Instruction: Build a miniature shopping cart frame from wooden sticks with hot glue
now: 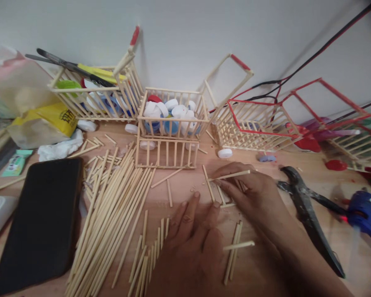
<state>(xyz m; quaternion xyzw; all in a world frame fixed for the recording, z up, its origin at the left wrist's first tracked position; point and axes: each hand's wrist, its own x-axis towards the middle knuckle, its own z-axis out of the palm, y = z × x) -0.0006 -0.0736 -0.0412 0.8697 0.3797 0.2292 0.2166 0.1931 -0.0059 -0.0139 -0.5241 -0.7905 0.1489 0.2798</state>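
Observation:
My left hand [190,247] lies palm down on the table with its fingers stretched apart. One of its fingertips touches the lower end of a short wooden stick [208,183], part of a small stick frame. From the right, my right hand [255,196] reaches in with bent fingers closed on a thin wooden stick [235,175], whose left end meets the frame. Its fingertips are partly hidden. Below the right hand lie a few loose short sticks [233,251]. More cut pieces [145,264] lie beside my left hand.
Long sticks [114,218] and a black phone [34,222] lie left. Stick-built carts [170,128] with bottle-cap wheels line the wall, one holding caps [179,111]. Black-handled cutters [309,218] and a blue glue gun [365,210] sit right. Cables [312,62] hang behind.

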